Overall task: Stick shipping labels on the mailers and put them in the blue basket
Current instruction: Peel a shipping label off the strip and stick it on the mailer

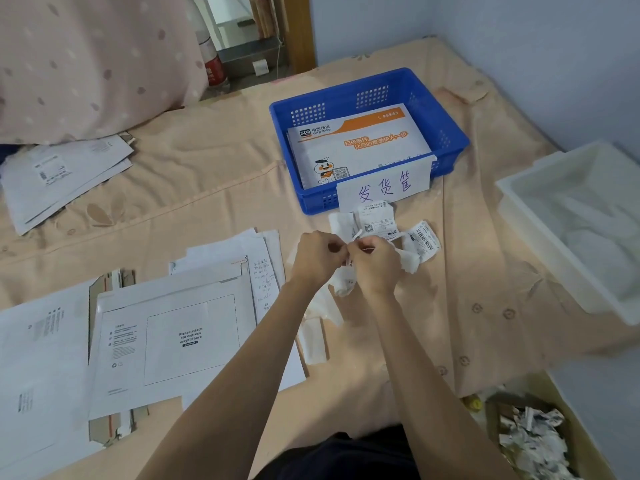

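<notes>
My left hand (pixel 317 259) and my right hand (pixel 375 266) meet above the bed, both pinching one white shipping label (pixel 346 284) that hangs down between them. Loose curled labels (pixel 377 220) lie just beyond my hands, in front of the blue basket (pixel 446 133). An orange-and-white mailer (pixel 356 147) lies inside the basket. A white mailer (pixel 173 337) with a printed waybill box lies flat to my left, on top of other mailers.
A paper sign (pixel 384 187) hangs on the basket's front wall. A white tray (pixel 581 220) stands at the right. More mailers (pixel 59 178) lie at the far left by a pink pillow (pixel 90 60). A cardboard box of paper scraps (pixel 530 441) sits at the lower right.
</notes>
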The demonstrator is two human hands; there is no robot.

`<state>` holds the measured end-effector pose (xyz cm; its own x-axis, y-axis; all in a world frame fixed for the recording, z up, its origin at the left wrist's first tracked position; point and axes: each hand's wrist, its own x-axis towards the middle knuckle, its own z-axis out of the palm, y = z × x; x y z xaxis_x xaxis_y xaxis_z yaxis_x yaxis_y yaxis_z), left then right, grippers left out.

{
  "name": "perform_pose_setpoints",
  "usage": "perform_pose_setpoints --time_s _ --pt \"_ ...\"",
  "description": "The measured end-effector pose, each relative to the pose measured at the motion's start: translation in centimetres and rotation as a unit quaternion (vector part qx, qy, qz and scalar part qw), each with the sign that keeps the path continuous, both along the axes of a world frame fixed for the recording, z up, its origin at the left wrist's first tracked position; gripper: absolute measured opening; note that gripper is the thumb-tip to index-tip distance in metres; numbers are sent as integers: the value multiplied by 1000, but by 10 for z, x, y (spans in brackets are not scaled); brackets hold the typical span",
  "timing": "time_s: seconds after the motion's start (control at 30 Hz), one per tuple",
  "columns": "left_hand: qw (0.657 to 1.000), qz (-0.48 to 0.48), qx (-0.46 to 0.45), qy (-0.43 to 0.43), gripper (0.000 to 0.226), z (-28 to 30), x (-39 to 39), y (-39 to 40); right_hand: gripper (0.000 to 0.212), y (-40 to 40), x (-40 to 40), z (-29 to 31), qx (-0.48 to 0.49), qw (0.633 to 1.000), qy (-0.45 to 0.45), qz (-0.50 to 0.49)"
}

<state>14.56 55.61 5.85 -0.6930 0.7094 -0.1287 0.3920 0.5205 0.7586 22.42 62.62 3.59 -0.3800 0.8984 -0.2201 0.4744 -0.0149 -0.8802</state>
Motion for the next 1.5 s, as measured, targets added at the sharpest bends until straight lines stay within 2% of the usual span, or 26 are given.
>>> perform_pose_setpoints --time_s 0.13,0.2,0.4,0.5,0.77,0.93,1.07,1.13,1.27,1.37,1.5 --pt "998 31 39 -33 5 2 3 1 7 0 1 3 -5 1000 17 7" --pt "998 38 46 -21 10 2 3 2 8 2 2 4 1 1000 19 16" --pt "999 44 30 5 10 4 2 4 4 1 6 9 -21 997 70 1" --pt "998 51 15 17 9 7 1 4 2 -1 8 7 -11 998 67 1" --pt "992 75 42 -94 9 9 3 1 6 -1 5 3 -92 990 106 15" --pt "993 65 46 -85 9 8 1 0 5 1 6 0 -76 990 117 13" --pt "991 67 45 -110 7 6 -1 -1 8 5 4 0 -121 985 123 8" --pt "986 79 46 -136 8 5 0 0 7 5 4 1 -109 987 114 17" --pt "980 91 59 -166 23 4 0 0 5 3 5 4 -50 993 90 50" --pt "973 99 68 -195 14 3 -2 -1 4 5 6 3 -47 994 86 44" --pt "976 96 76 -179 12 3 -1 -3 7 6 7 3 -9 996 68 64"
